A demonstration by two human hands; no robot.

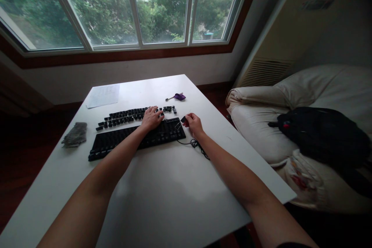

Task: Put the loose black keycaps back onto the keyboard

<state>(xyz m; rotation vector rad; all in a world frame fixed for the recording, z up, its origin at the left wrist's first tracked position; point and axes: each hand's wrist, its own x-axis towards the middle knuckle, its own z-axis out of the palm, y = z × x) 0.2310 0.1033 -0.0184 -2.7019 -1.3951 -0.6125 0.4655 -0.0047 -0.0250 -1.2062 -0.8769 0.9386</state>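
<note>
A black keyboard point(116, 139) lies slantwise across the white table. My left hand point(151, 118) rests at its far edge, palm down, fingers spread towards the loose keycaps. In my right hand point(194, 124) is a wire keycap puller point(183, 119) with a dark handle, pinched between thumb and fingers. Its thin wire prongs are over the keyboard's right end; whether they touch a key I cannot tell. Several loose black keycaps point(129, 115) stand in rows behind the keyboard, some hidden by my left hand.
A grey folded cloth point(74, 135) lies at the table's left edge, with a paper sheet point(104, 96) at the far left. A small brush with a purple part point(179, 96) lies farther back. The keyboard's coiled cable point(195, 144) passes by my right wrist. A sofa point(252, 124) stands right.
</note>
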